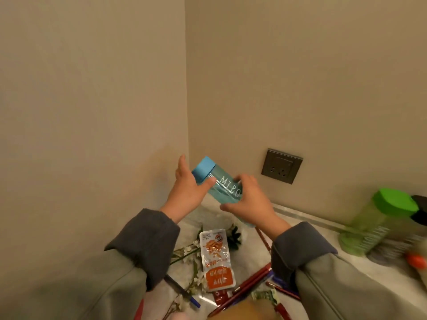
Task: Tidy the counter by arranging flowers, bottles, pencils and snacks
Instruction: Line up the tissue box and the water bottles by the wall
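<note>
I hold a blue see-through bottle with a blue cap up in the air near the wall corner, tilted with its cap to the upper left. My left hand grips it just under the cap. My right hand wraps its lower body. Below on the marble counter lie an orange-and-white snack packet, white artificial flowers with green stems, and several red pencils. A green bottle with a green cap stands at the right.
A dark wall socket sits on the right wall above the counter. Dark bottles stand behind the green one, and an orange-red object lies at the right edge. A blue-tipped pen lies by the flowers.
</note>
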A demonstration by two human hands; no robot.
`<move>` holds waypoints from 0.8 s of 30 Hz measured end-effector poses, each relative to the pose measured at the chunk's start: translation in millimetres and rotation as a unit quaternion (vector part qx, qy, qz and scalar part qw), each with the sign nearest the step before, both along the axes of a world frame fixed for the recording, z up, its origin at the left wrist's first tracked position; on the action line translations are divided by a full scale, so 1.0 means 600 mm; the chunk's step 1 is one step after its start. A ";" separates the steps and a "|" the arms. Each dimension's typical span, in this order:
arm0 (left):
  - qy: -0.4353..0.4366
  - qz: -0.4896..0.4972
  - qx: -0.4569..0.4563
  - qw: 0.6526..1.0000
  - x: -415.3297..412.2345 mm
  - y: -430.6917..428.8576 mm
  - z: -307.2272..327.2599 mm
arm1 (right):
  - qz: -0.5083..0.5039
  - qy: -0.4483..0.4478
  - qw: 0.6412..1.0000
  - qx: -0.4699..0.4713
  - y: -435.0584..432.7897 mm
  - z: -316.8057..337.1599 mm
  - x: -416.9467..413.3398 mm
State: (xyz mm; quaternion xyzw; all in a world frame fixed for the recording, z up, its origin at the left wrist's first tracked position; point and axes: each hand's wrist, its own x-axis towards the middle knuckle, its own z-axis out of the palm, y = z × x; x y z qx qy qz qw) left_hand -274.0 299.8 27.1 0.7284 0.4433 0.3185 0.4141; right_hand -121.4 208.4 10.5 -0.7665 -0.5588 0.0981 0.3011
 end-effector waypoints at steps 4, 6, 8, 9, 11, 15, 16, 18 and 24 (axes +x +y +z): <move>-0.099 -0.062 -0.116 0.986 0.050 -0.069 0.050 | -0.036 0.031 0.997 0.062 -0.079 0.040 0.017; -0.138 -0.076 -0.146 0.977 0.078 -0.106 0.067 | -0.052 0.034 0.995 0.075 -0.117 0.052 0.035; -0.161 -0.089 -0.160 0.970 0.112 -0.139 0.075 | -0.066 0.039 0.994 0.071 -0.158 0.062 0.061; -0.172 -0.101 -0.159 0.967 0.128 -0.156 0.080 | -0.067 0.047 0.995 0.064 -0.177 0.068 0.075; -0.162 -0.133 -0.136 0.968 0.156 -0.187 0.086 | -0.055 0.070 0.995 0.049 -0.215 0.082 0.105; -0.102 -0.207 -0.094 0.968 0.205 -0.224 0.079 | -0.032 0.072 0.995 0.062 -0.271 0.122 0.160; -0.088 -0.222 -0.094 0.967 0.222 -0.236 0.079 | -0.035 0.057 0.996 0.066 -0.286 0.136 0.178; -0.077 -0.242 -0.100 0.962 0.241 -0.248 0.075 | -0.027 0.012 0.998 0.061 -0.298 0.161 0.202; -0.067 -0.285 -0.097 0.951 0.310 -0.275 0.058 | 0.039 -0.096 0.993 -0.052 -0.303 0.190 0.282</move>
